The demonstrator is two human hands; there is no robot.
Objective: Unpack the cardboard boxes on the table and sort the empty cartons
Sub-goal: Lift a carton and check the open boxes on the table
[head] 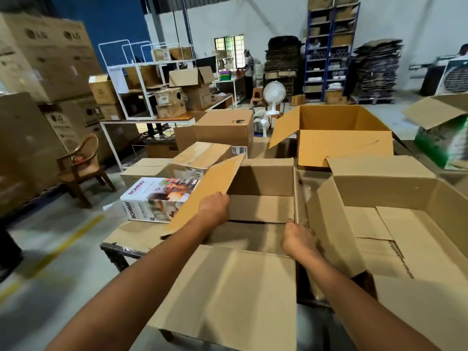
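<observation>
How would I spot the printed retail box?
Start at the open carton that the left hand and right hand grip. Left of its raised flap lies the retail box. It alone is white with red BOMBAY lettering; neighbouring boxes are plain brown.

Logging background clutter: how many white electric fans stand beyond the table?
2: a taller fan standing in the middle distance, and a lower fan just in front of it, partly hidden behind a closed carton. More may be hidden by boxes.
</observation>
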